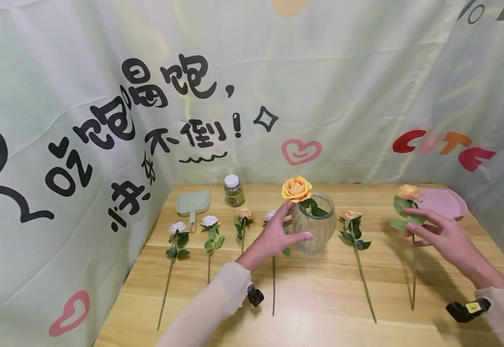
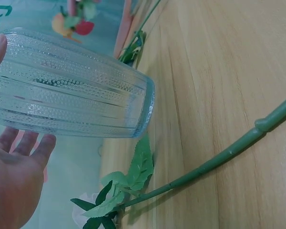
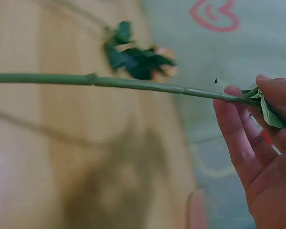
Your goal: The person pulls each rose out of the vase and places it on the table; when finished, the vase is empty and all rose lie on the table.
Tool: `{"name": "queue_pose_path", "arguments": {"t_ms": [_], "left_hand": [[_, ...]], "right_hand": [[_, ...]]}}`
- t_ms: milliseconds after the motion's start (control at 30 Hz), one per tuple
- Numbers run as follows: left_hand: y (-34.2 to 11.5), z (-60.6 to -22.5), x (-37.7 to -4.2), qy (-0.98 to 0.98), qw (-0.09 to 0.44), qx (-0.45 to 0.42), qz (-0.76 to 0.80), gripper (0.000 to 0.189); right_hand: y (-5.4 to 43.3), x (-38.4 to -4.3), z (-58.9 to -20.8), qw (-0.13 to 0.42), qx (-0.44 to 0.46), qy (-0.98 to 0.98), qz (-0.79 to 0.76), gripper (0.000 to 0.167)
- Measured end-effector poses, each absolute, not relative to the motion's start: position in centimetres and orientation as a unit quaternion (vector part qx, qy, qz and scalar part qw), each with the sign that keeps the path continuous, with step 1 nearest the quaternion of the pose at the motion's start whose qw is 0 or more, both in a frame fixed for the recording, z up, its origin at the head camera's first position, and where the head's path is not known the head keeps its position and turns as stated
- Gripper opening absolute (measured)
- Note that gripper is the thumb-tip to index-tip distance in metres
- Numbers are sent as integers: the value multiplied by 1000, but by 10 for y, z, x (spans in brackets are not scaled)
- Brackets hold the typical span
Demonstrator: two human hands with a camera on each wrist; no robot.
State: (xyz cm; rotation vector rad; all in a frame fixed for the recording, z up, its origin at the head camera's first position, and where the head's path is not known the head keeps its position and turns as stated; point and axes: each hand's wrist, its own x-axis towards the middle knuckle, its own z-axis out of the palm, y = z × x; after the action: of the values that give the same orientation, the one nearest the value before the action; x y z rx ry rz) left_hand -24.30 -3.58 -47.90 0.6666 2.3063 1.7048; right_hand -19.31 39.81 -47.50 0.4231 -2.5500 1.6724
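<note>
A ribbed clear glass vase [image 1: 317, 231] stands on the table, with an orange rose [image 1: 296, 189] leaning over its left rim. My left hand [image 1: 278, 231] holds the vase from the left, thumb across the front and the other fingers on its far side. In the left wrist view the thumb and fingers lie on opposite sides of the glass vase [image 2: 71, 86]. Off to the right, my right hand [image 1: 442, 236] pinches a peach-orange artificial rose [image 1: 409, 192] by its stem near the leaves. Its green stem [image 3: 138, 85] hangs down above the tabletop.
A peach rose [image 1: 350, 214] lies between vase and right hand. Left lie white roses [image 1: 177, 228] and another peach rose [image 1: 245, 214], one white rose partly behind my left hand. Farther back are a grey-green dustpan [image 1: 193, 202], a white-lidded jar [image 1: 234, 193] and a pink tray-like object [image 1: 442, 202].
</note>
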Motion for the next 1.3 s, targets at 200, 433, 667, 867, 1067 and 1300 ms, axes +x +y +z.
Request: {"name": "queue_pose_path", "arguments": {"t_ms": [200,433,667,867,1067,1300], "left_hand": [[-36,-478,-243,778,101,229,576,94],[-36,-479,-242,780,100,228,574,93],[-35,-478,-242,783,99,222,572,94],[-35,-479,-243,784,98,217,574,94],[-36,-479,-242,782,99,217,576,92],[-36,-478,-242,782,99,221,574,93]], "right_hand": [[394,-195,-504,-5,101,-814,572,43],[382,-197,-524,-30,67,-798,598,39],[373,-192,-528,-40,36,-824,564,35],[373,-188,-527,-7,9,-901,433,49],[374,-183,-526,6,-4,-919,393,50],[369,-175,-524,33,-22,-921,388,45]]}}
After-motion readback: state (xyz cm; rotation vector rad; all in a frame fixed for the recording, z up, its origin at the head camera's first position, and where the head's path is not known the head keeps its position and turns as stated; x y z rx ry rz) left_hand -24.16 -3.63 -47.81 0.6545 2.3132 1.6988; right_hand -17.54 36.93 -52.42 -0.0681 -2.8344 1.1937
